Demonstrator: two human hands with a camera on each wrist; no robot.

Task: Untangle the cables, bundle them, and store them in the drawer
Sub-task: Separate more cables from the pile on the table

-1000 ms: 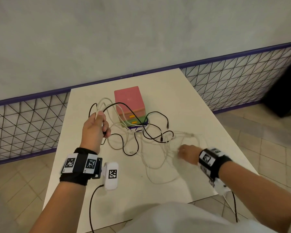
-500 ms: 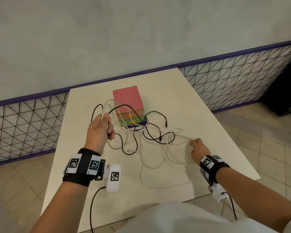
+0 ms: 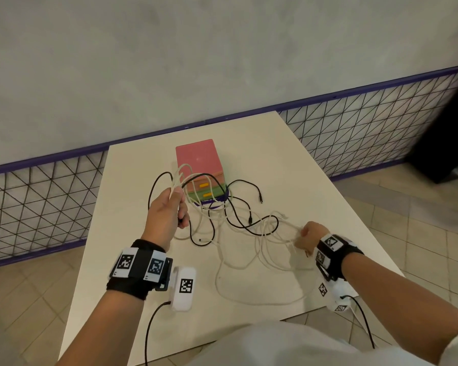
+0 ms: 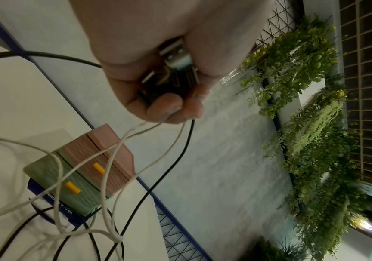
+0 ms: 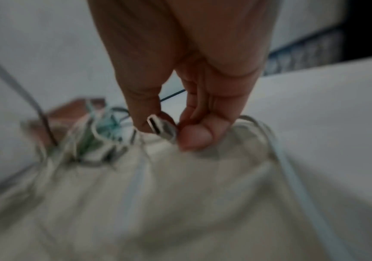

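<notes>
My left hand (image 3: 167,212) grips a cluster of USB plugs (image 4: 171,70) raised above the table (image 3: 288,159), while my right hand (image 3: 308,237) pinches a white cable's connector (image 5: 161,128).

cables (image 3: 238,223) drape drawer box (image 3: 200,165) front | table (image 3: 315,180) right side bare

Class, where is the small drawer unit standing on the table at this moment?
In the head view, the drawer unit stands near the table's far edge, just beyond the raised left hand, with white cables and black cables draped before it.
</notes>
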